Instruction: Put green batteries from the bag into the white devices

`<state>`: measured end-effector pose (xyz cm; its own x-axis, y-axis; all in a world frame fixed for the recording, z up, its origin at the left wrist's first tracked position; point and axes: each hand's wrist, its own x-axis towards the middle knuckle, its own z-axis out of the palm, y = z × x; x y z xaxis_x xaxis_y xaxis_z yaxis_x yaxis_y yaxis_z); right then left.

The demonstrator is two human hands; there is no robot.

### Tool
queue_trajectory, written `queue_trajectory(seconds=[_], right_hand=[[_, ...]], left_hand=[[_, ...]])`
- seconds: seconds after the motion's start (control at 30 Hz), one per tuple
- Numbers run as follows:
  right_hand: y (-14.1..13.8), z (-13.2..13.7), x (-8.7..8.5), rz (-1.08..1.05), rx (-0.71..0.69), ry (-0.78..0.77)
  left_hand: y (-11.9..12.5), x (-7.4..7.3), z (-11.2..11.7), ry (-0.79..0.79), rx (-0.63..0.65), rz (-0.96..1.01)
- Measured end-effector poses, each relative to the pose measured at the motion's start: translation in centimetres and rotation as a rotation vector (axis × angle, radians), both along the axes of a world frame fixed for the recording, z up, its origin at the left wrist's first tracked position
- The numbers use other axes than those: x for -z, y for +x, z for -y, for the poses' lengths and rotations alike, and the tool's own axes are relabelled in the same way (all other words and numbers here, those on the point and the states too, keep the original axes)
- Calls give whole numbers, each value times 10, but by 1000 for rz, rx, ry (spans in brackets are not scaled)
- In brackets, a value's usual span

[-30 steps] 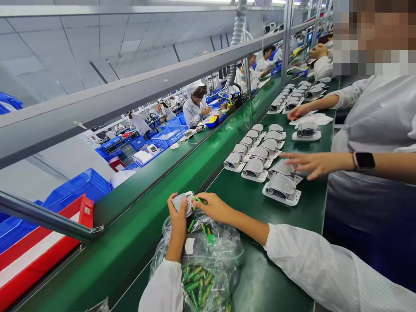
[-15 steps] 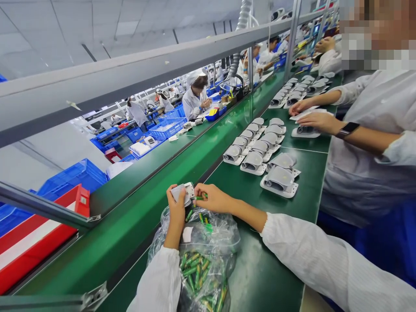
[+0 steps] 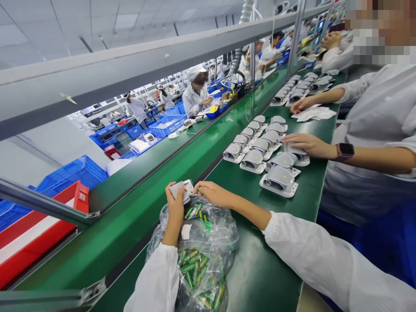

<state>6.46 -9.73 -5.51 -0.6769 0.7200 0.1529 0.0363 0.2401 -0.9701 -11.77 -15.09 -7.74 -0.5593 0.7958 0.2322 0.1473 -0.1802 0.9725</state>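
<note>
My left hand (image 3: 175, 208) is closed around a white wrist blood pressure monitor (image 3: 188, 187) with a grey cuff, held above the near end of a clear plastic bag. Pinched in the fingers of my right hand (image 3: 212, 193) is a green battery (image 3: 199, 189), close to the monitor's right side. Under both hands the clear plastic bag (image 3: 227, 236) lies on the green bench, with a white label on it. Several green and gold batteries (image 3: 195, 266) fill its lower part, and a few more lie near its top.
Rows of cuffed monitors (image 3: 260, 145) stand on the green bench (image 3: 260, 260) to the right. A co-worker's hand (image 3: 308, 145) rests on one; the other hand is on white sheets (image 3: 313, 113). A red bin (image 3: 42, 234) and metal rail (image 3: 130, 56) lie left and above.
My right hand has shifted slightly with the battery, still beside the monitor. The co-worker's nearer hand has brought a monitor toward the rows, away from the white sheets.
</note>
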Motion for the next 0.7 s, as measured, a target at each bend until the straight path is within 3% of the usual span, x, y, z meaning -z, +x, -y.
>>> queue_trajectory(seconds=[0.2, 0.3, 0.43, 0.6, 0.7], right_hand=[[-3, -2, 5, -25, 91, 152], [-6, -4, 8, 8, 104, 51], [-9, -6, 15, 22, 225, -97], [-4, -6, 13, 13, 346, 119], [-1, -5, 10, -18, 354, 151]], left_hand=[[-4, 4, 0, 9, 35, -38], [-4, 3, 2, 7, 35, -45], [-2, 2, 3, -1, 43, -44], [-3, 4, 2, -9, 57, -114], [-6, 7, 1, -5, 66, -170]])
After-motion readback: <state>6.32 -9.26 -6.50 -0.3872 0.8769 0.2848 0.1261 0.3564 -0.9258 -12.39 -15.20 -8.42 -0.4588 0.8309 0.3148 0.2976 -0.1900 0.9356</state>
